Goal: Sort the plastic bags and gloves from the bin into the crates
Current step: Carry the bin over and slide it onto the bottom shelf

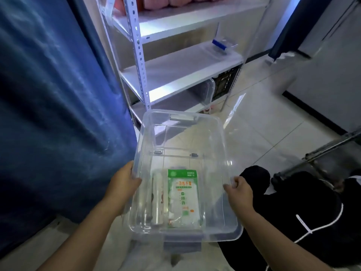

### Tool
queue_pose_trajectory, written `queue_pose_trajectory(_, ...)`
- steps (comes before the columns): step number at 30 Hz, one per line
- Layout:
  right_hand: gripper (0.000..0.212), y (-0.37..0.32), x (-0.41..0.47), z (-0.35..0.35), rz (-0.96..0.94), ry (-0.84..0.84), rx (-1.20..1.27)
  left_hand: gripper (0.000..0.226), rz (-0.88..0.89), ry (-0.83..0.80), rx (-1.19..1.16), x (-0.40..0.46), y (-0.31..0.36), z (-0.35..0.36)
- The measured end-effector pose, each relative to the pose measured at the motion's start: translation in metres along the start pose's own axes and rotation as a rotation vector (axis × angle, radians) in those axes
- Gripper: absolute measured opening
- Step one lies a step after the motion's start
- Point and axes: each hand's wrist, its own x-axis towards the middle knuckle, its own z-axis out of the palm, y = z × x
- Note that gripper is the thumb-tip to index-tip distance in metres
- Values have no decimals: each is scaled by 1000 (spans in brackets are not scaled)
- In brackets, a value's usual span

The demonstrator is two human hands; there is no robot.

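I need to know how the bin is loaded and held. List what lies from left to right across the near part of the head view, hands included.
Left hand gripping the clear bin's left rim → roll of plastic bags → green-topped pack of gloves → right hand gripping the right rim.

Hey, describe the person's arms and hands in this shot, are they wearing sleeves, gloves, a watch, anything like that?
Both forearms are bare as far as the frame shows, with no sleeves in view. The left hand and right hand wear no gloves, and no watch, bracelet or ring is visible at the wrists or on the fingers. No markings show on either arm.
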Motion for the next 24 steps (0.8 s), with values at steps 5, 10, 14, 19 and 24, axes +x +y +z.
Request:
queue_pose_trajectory(5, 14, -35, 59, 22, 94, 58, 26, 31, 70, -85, 108, 106, 30, 2)
queue_pose_trajectory(10, 15, -74, 112, 44, 157, 128, 21, 36, 101, -179, 183, 197, 51, 5)
queue_pose_trajectory(14, 21, -87, 146, 59, 206, 175, 23, 40, 108, -241, 241, 257, 65, 17)
queue_pose_trajectory(19, 15, -90, 194, 67, 287, 194, -4, 45, 134, -300, 278, 314, 83, 42)
queue_pose_trajectory(24, 19, -81, 263, 77, 327, 173, -37, 40, 89, -326, 316, 364, 96, 81)
